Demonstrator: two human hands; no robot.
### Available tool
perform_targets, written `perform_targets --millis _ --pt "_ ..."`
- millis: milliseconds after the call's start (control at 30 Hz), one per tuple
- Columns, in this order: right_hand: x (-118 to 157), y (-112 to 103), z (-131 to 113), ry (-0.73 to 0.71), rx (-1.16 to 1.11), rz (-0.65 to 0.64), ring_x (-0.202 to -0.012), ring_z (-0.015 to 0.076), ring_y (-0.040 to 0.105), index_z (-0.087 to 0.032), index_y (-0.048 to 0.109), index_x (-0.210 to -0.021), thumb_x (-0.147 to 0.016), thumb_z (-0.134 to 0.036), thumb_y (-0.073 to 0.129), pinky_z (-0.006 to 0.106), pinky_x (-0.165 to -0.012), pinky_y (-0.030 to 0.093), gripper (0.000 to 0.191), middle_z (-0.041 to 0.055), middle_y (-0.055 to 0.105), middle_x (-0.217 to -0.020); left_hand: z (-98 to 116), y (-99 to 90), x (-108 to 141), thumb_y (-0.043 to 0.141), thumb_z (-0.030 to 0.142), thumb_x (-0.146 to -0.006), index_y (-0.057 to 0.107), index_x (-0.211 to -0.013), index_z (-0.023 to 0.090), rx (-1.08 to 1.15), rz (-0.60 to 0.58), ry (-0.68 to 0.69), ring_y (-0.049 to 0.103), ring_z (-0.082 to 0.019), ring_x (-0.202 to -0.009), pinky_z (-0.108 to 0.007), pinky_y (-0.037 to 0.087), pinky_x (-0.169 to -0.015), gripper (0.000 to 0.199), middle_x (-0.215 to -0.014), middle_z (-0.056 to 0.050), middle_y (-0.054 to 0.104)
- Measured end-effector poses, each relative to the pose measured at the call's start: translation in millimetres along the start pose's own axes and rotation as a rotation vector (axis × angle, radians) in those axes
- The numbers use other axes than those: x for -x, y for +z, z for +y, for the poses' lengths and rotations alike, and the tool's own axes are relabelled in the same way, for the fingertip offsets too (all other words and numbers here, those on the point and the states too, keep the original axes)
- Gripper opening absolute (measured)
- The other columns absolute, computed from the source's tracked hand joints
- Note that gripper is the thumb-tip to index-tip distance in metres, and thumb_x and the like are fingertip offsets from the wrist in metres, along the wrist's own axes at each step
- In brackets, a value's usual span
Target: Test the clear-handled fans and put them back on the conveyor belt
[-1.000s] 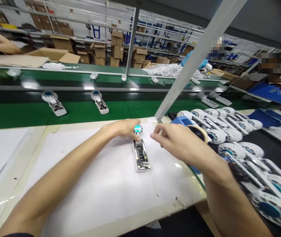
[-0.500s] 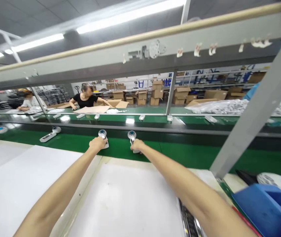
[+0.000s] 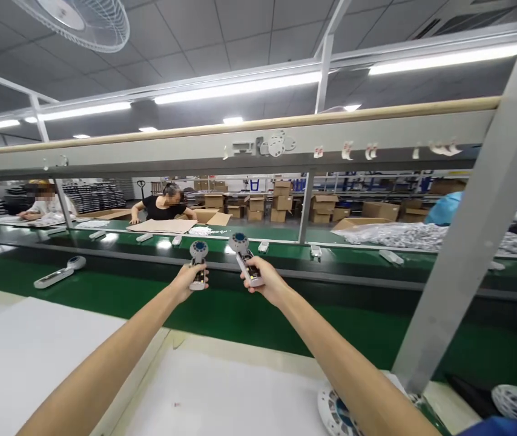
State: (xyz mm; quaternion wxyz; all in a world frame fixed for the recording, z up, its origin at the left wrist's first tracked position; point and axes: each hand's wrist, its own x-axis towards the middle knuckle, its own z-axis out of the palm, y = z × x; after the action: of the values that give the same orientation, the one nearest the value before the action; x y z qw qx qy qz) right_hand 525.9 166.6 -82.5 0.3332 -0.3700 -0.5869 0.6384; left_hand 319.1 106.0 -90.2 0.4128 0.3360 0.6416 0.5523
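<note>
My left hand [image 3: 189, 282] is closed around the handle of a white device with a round perforated head [image 3: 198, 248] and an opened handle showing dark inner parts. In my right hand [image 3: 265, 280] is a second device of the same kind [image 3: 246, 257], its round head tilted up and to the left. Both are held up above the green conveyor belt [image 3: 149, 303], their heads close together but apart. Farther left on the belt lies another white handled device [image 3: 60, 272]. What exactly the devices are, I cannot tell.
White sheets [image 3: 222, 387] cover the bench in front of me. A slanted grey post [image 3: 462, 224] stands at right, near a partly hidden round white part [image 3: 335, 412]. Across the line, a person in black [image 3: 163, 208] works beside a cardboard sheet [image 3: 163, 226]. Small white parts ride the far belt.
Both hands have lifted their devices off the green belt and tipped them so the opened handles show. The camera view has tilted upward and levelled.
</note>
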Motion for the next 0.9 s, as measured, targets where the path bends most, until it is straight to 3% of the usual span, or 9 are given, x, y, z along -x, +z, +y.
perform_targets --millis 133,267,400,667,900 --pt "45 -16 -33 -0.231 -0.131 0.021 -0.057 0.0127 0.064 -0.018 0.049 -0.101 -0.095 -0.017 0.043 0.025 -0.051 0.053 0.008 0.0026 0.067 -0.082 34 30.6 49 0.05 0.013 -0.092 0.057 -0.107 0.013 0.26 -0.213 0.145 0.071 -0.017 -0.082 -0.034 0.063 -0.074 0.017 -0.104 -0.011 0.07" --pt "88 -28 -54 -0.385 -0.177 0.043 -0.073 0.0184 0.074 -0.022 0.042 -0.112 -0.082 -0.014 0.054 0.036 -0.072 0.064 0.034 0.0027 0.07 -0.099 60 55.0 103 0.059 0.007 -0.079 0.051 -0.119 0.017 0.398 -0.379 0.334 0.075 -0.028 -0.095 -0.043 0.066 -0.076 0.043 -0.119 -0.012 0.068" --pt "120 -40 -61 -0.497 -0.176 -0.04 -0.084 0.0221 0.075 -0.027 0.037 -0.125 -0.076 -0.02 0.063 0.042 -0.079 0.064 0.056 0.0004 0.07 -0.102 71 70.3 136 0.067 0.014 -0.077 0.038 -0.134 0.024 0.38 -0.482 0.527 0.076 -0.024 -0.072 -0.037 0.064 -0.064 0.064 -0.118 -0.011 0.069" --pt "144 -48 -64 -0.511 -0.129 -0.126 -0.074 0.0198 0.074 -0.031 0.031 -0.134 -0.077 -0.019 0.064 0.037 -0.07 0.063 0.067 -0.0005 0.07 -0.102 60 80.2 154 0.068 0.022 -0.082 0.028 -0.141 0.024 0.338 -0.609 0.642 0.072 -0.021 -0.069 -0.038 0.061 -0.067 0.07 -0.098 -0.008 0.073" --pt "145 -44 -63 -0.544 -0.131 -0.091 -0.073 0.0177 0.072 -0.035 0.027 -0.144 -0.079 -0.017 0.061 0.037 -0.073 0.062 0.075 -0.0005 0.069 -0.107 60 79.3 150 0.068 0.019 -0.079 0.027 -0.139 0.024 0.382 -0.588 0.616 0.071 -0.02 -0.066 -0.033 0.059 -0.061 0.072 -0.096 -0.006 0.071"
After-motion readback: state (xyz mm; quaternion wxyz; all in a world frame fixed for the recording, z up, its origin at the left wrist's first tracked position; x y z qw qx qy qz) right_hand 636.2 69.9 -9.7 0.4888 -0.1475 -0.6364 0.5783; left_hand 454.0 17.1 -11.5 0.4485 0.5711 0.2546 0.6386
